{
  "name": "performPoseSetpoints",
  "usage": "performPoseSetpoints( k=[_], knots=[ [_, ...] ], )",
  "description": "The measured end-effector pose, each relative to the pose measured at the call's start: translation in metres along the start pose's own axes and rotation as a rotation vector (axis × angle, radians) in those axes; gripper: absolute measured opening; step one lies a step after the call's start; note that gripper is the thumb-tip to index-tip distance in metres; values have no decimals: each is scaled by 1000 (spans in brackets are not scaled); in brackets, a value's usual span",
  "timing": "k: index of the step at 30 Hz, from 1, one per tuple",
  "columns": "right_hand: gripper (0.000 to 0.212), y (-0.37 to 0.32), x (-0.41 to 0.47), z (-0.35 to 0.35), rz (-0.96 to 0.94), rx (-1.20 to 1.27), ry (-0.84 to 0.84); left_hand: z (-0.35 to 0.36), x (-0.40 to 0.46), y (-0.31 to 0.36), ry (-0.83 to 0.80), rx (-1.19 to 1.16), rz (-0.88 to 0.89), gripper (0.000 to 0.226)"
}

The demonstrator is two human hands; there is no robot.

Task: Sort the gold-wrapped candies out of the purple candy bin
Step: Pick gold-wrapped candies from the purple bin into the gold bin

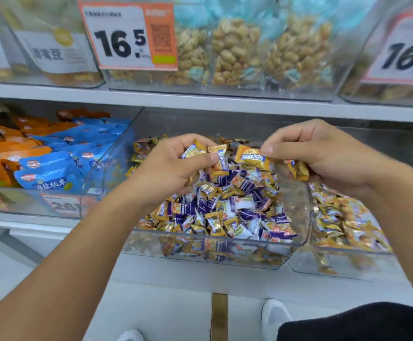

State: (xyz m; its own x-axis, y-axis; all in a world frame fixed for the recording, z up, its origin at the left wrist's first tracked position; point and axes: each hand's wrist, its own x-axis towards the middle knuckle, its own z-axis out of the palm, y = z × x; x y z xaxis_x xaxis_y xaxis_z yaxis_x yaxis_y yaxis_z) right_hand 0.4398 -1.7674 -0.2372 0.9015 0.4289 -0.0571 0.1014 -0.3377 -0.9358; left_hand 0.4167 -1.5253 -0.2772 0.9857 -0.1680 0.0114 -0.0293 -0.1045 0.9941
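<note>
A clear plastic bin (296,212) on the lower shelf holds a mix of purple-and-white candies (239,203) and gold-wrapped candies (215,222). My left hand (173,166) hovers over the back of the bin and grips several gold-wrapped candies (215,153) in its curled fingers. My right hand (323,156) pinches one orange-gold candy (249,155) between thumb and forefinger and holds more gold ones (298,169) in its palm. Both hands are close together above the pile.
A second clear bin (362,264) at the right holds gold-wrapped candies. Blue and orange snack packets (50,173) fill the bin at the left. The upper shelf carries bins of bagged nuts (239,50) and a price tag (126,35). My white shoe (273,316) stands on the floor below.
</note>
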Motion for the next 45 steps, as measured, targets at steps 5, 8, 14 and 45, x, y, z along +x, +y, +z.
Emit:
performPoseSetpoints(
  k=[5, 8, 14, 45],
  knots=[
    [25, 43, -28, -71, 267, -85, 216, 67, 29, 27, -69, 180, 123, 3],
    [21, 72, -50, -106, 431, -69, 370, 122, 48, 38, -153, 680, 413, 2],
    [26, 98, -73, -140, 569, 6, 527, 214, 85, 29, -430, 1180, 427, 25],
    [18, -2, 46, 47, -267, -972, -72, -56, 1, -36, -163, 1026, 129, 34]
  ],
)
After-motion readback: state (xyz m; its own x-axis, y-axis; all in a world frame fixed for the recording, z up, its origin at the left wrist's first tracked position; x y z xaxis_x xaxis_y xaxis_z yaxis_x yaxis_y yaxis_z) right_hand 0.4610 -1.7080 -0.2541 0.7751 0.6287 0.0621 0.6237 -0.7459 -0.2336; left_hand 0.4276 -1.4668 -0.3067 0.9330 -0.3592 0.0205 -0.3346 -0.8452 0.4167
